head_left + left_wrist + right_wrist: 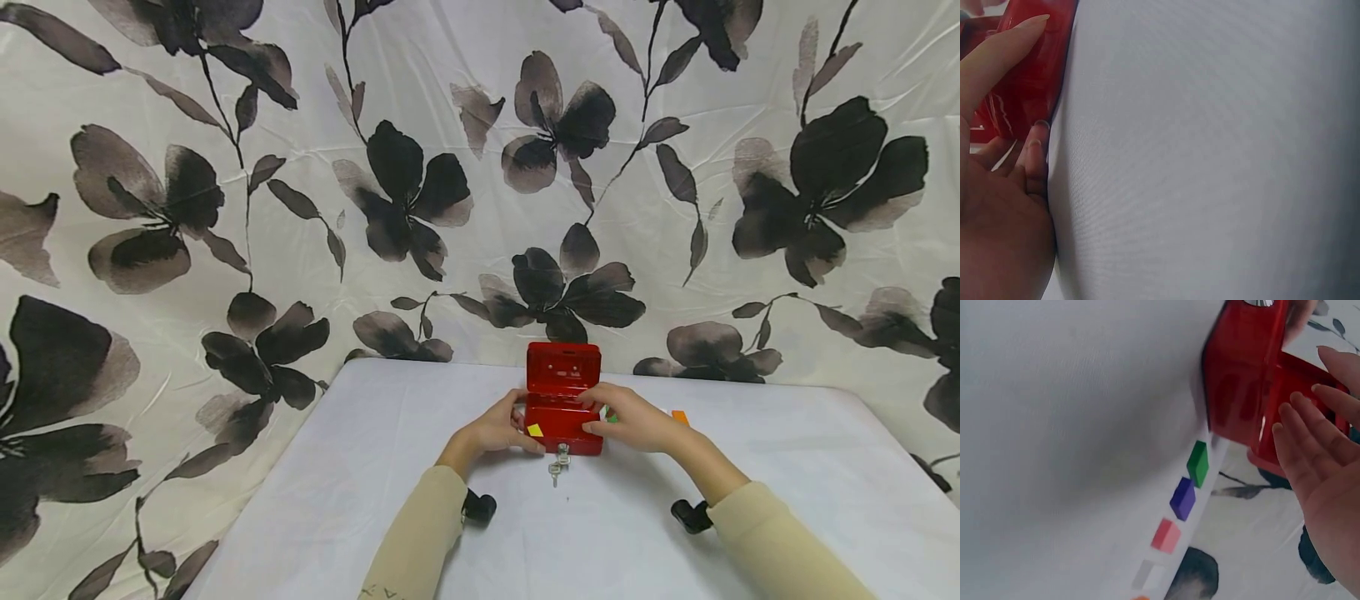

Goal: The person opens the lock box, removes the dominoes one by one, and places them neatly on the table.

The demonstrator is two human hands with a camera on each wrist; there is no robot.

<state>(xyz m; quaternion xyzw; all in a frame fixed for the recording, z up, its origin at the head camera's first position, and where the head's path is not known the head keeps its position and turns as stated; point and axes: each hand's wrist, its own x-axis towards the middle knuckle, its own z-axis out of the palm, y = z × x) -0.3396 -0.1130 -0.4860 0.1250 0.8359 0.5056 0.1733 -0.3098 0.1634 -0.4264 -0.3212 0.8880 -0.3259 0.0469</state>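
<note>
A red metal cash box [563, 429] stands on the table with its lid [564, 367] raised. Two keys [556, 471] hang from the lock at its front. My left hand [491, 429] holds the box's left side, its thumb along the front wall and the other fingers at the side. Above the box's right side, my right hand [633, 417] reaches over with fingers extended, and nothing shows in its grasp in the right wrist view. A small yellow piece [535, 430] appears at the box's left front; whether it lies inside or on it, I cannot tell.
Along the table's far edge, right of the box, lie a green block [1198, 464], a purple block [1183, 499], a pink block [1165, 536], a white block [1148, 575] and an orange block [680, 417]. A floral cloth [420, 100] hangs behind the white table [360, 467].
</note>
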